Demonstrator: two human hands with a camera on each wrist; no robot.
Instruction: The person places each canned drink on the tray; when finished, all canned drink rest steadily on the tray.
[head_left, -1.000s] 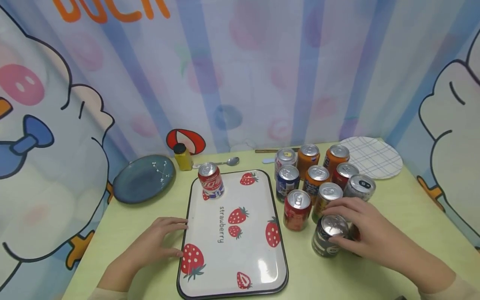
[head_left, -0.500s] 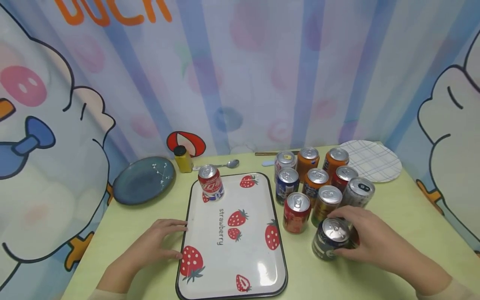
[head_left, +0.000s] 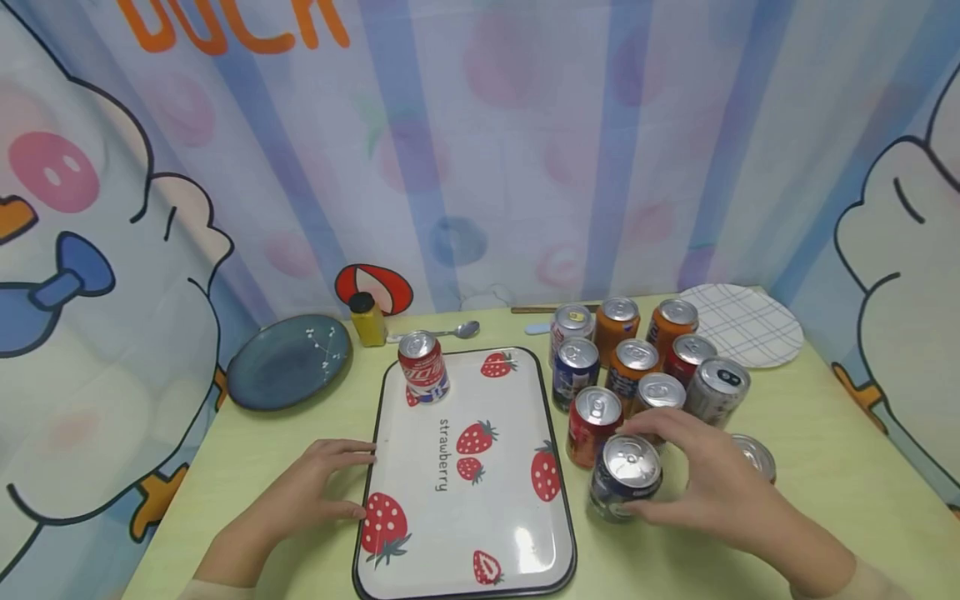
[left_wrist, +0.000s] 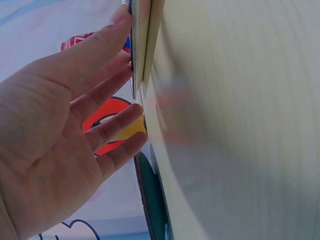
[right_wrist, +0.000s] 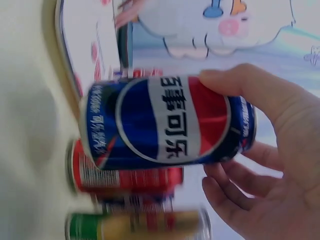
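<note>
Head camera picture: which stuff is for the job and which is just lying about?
Likely the job:
blue can, in the right hand
strawberry tray, left hand at its edge
red can on the tray
other cans, beside the tray

Just lying about, it seems:
dark plate
yellow bottle
spoon
checked white disc
</note>
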